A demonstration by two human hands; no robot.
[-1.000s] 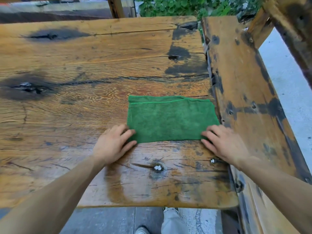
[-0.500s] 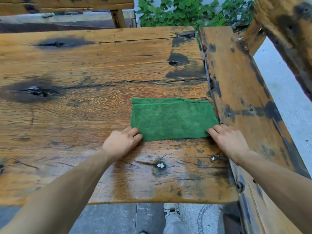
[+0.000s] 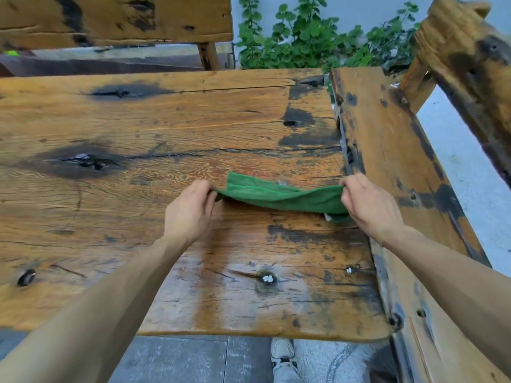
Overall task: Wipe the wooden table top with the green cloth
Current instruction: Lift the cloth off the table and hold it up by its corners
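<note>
Across the frame's middle: wooden counter [image 3: 171,128], green cloth [image 3: 279,196] held at centre right.
Bench [image 3: 387,150] flanks the right edge, leafy plant [image 3: 304,40] at top. Left hand [image 3: 190,211] and right hand [image 3: 367,201] each pinch a cloth end, sagging between them.

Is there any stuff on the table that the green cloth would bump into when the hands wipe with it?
Nothing visible is in the way. The left hand and right hand each pinch an end of the green cloth, and the wooden table top around it shows only dark knots, stains and cracks.
</note>
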